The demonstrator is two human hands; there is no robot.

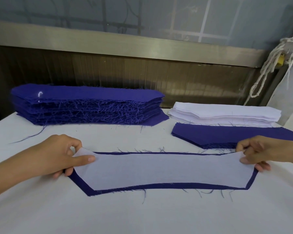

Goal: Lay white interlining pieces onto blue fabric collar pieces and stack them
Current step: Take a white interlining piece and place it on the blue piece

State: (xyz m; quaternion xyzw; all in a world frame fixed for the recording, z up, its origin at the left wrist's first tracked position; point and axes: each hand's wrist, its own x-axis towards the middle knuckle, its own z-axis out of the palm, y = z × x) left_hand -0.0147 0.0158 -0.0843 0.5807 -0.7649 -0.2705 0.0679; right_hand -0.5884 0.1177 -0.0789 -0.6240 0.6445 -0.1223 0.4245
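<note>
Frayed dark-blue fabric collar piece lies flat mid white-covered worktop, translucent white interlining piece on top, blue margin all round. Left hand pinches interlining's left end, right hand its right end. Keep taut, even margins, press ends down. Far right: low blue stack, white interlining pile; far left: tall blue pile.

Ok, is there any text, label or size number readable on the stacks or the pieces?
None readable.
The blue stack bears only a white curved mark on top, no clear letter or digit.
The yellow tag at the right is too small to show print.
The white interlining piece and white stack are plain.
</note>
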